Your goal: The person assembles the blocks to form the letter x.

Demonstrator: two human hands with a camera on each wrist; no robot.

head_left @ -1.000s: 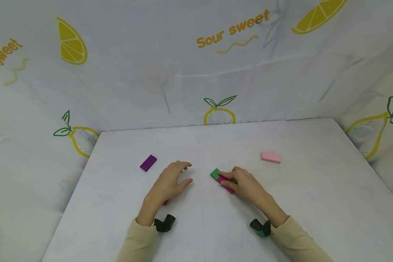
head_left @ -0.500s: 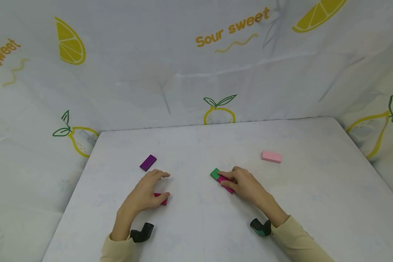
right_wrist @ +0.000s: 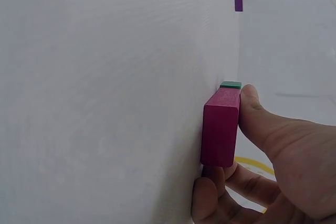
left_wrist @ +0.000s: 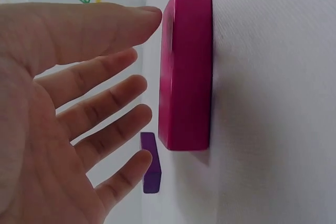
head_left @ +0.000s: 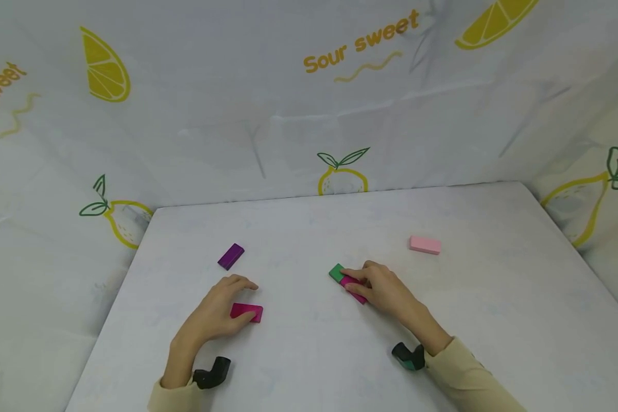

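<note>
My left hand reaches over a magenta block at the left of the white table. In the left wrist view its fingers are spread and the thumb tip lies close to the block; whether they touch, I cannot tell. With thumb and fingers, my right hand pinches a second magenta block. That block lies flat on the table, end to end with a green block, whose near end meets it. The fingers partly cover this magenta block in the head view.
A purple block lies beyond the left hand. A pink block lies farther back on the right. Behind the white table hangs a white cloth printed with lemons. Each wrist carries a black camera mount.
The left hand has moved left and toward the person, from the table's middle to over the left magenta block, which is now more exposed. My right hand has stayed in place.
</note>
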